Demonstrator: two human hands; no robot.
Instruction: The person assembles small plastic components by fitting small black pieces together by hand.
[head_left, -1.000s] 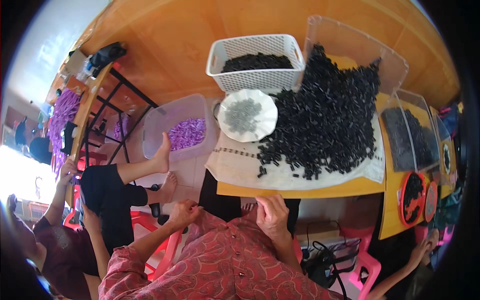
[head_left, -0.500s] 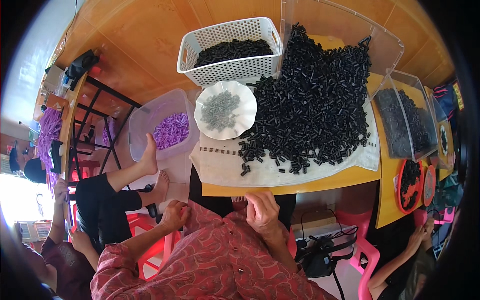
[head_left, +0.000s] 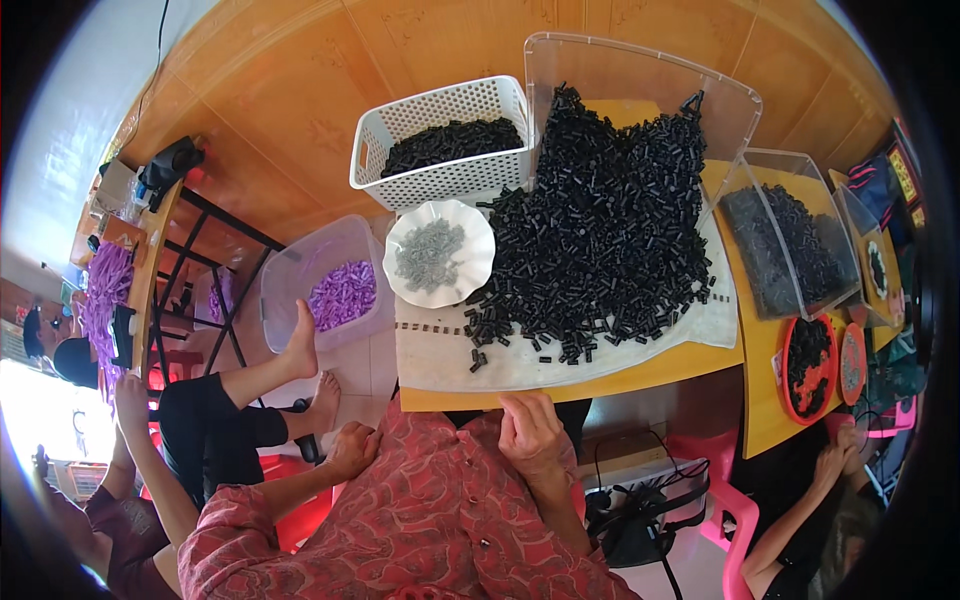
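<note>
My left hand [head_left: 352, 450] rests low by my lap, beside the red patterned shirt [head_left: 440, 520]. Its fingers are loosely curled, and whatever may be under them is hidden. Just below the table's front edge, my right hand [head_left: 532, 430] is held closed with its back up; its palm does not show. On the cloth [head_left: 430, 370] in front of me spreads a big heap of short black tubes [head_left: 600, 240], spilling from a clear plastic bin [head_left: 650, 65] tipped on its side. A white scalloped plate [head_left: 478, 275] left of the heap carries small clear-grey pieces [head_left: 430, 255].
A white perforated basket [head_left: 440, 105] of black tubes stands behind the plate. Right are a clear box [head_left: 790, 235] and a red tray [head_left: 788, 395]. Left, a bin [head_left: 285, 305] of purple pieces stands near a person's bare foot [head_left: 298, 340]. Another person's arms [head_left: 795, 515] show at right.
The whole view has shifted, so the table sits lower in it. My hands stay nearly where they were. At the left, the other person's arms have moved.
</note>
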